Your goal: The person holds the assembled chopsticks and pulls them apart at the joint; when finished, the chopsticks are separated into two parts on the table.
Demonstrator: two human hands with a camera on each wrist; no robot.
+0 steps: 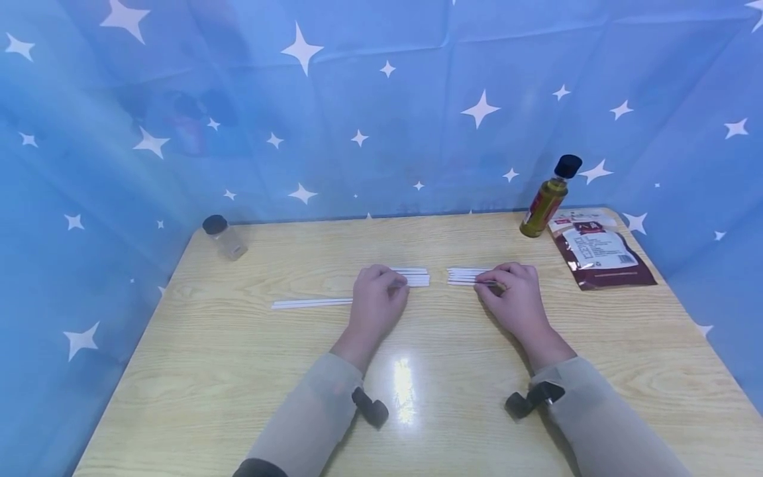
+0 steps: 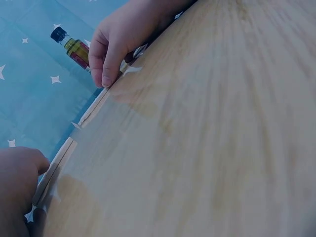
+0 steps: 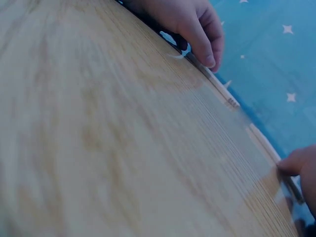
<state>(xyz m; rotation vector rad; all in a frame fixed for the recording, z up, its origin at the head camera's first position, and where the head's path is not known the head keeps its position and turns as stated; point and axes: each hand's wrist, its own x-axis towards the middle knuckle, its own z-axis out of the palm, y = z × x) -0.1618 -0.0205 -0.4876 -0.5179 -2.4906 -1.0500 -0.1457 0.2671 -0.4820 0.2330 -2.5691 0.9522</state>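
Two flat rows of thin white sticks lie side by side on the table, with a short gap between their ends. My left hand (image 1: 378,298) pinches the left row of white sticks (image 1: 416,277), which shows past its fingers. On the other side, my right hand (image 1: 514,295) holds the right row of white sticks (image 1: 463,275) between thumb and fingers. A pair of separate white sticks (image 1: 312,304) extends leftward from beneath the left hand, their right ends hidden. In the left wrist view, both rows appear edge-on, low against the tabletop.
A wooden-topped table (image 1: 238,384) carries everything. At its back left stands a small clear jar (image 1: 229,242) with a black lid. An oil bottle (image 1: 544,205) with a black cap and a brown-and-white pouch (image 1: 599,255) are at the back right. A blue starred curtain (image 1: 357,165) encloses the table.
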